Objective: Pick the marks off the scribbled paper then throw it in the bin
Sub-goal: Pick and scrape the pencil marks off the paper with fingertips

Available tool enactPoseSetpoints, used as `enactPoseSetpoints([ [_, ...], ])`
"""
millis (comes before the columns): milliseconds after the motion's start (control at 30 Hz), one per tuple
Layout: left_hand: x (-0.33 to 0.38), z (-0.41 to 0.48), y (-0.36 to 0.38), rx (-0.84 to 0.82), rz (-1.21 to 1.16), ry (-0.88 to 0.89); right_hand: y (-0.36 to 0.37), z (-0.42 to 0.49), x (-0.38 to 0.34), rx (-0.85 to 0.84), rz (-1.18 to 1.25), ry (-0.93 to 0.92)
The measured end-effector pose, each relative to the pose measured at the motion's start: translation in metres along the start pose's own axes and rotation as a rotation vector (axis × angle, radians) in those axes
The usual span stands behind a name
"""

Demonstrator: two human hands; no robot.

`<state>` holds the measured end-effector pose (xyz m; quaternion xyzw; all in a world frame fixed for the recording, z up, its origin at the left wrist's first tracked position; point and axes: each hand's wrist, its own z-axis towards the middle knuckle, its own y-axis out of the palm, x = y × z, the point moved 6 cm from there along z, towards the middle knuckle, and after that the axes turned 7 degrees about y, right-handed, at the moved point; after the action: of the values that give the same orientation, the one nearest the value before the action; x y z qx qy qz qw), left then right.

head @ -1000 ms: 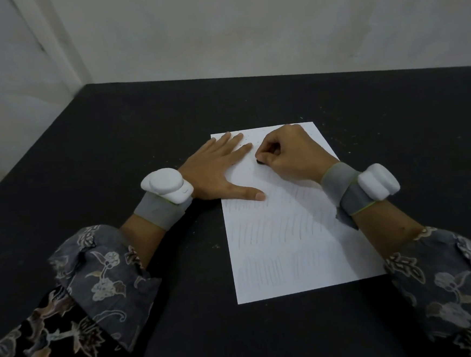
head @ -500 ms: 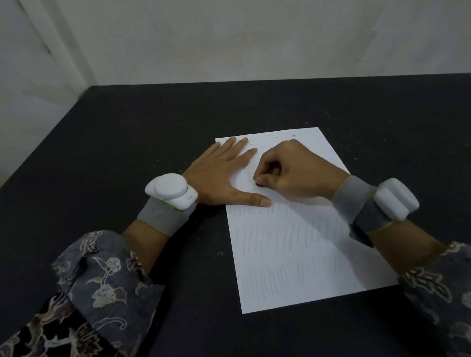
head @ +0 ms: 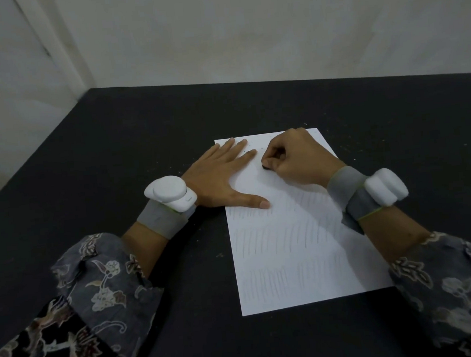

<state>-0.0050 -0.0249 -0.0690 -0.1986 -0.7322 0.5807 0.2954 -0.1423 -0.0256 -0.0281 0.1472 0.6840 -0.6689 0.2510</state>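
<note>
**Q:** White paper on a dark surface: where does it lie, and what are the hands doing?

**A:** The scribbled paper [head: 296,246] lies flat on the black worktop [head: 141,146], just right of centre, its long side running from 6 o'clock to 12 o'clock. The left hand [head: 220,179] rests palm down on the sheet's 10 o'clock corner, fingers [head: 234,147] straight and slightly spread, thumb stretched toward the middle. The right hand [head: 297,156] sits near the 12 o'clock edge, its fingers curled and pinching a small dark object [head: 266,167], likely an eraser, against the page.

**Q:** Which step is under way?

**A:** Removing the marks, by my reading. The top band of the sheet looks clean, with tiny dark crumbs [head: 250,147] scattered there. Rows of faint grey pencil strokes [head: 278,239] cover the middle and the 6 o'clock end, so most of the job remains.

**Q:** What does the next move call for?

**A:** Probably short rubbing strokes working down toward 6 o'clock, with the left hand pinning the sheet so that it neither slides nor creases. No bin is in view, so throwing the sheet away will mean finding it first.
</note>
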Motion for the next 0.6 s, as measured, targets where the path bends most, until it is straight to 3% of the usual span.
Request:
enactPoseSetpoints([
  [67, 0.001, 0.000, 0.000, 0.004, -0.004, 0.002, 0.000, 0.001, 0.002, 0.024, 0.005, 0.022],
  [200, 0.001, -0.001, 0.000, 0.011, 0.003, 0.011, 0.008, -0.014, -0.012, -0.101, -0.024, -0.068],
  [400, -0.001, 0.002, 0.000, 0.008, 0.004, -0.005, -0.006, 0.005, 0.009, 0.054, 0.048, 0.072],
  [600, -0.001, 0.001, 0.000, -0.009, -0.006, -0.003, 0.005, -0.017, -0.006, -0.065, -0.007, -0.018],
])
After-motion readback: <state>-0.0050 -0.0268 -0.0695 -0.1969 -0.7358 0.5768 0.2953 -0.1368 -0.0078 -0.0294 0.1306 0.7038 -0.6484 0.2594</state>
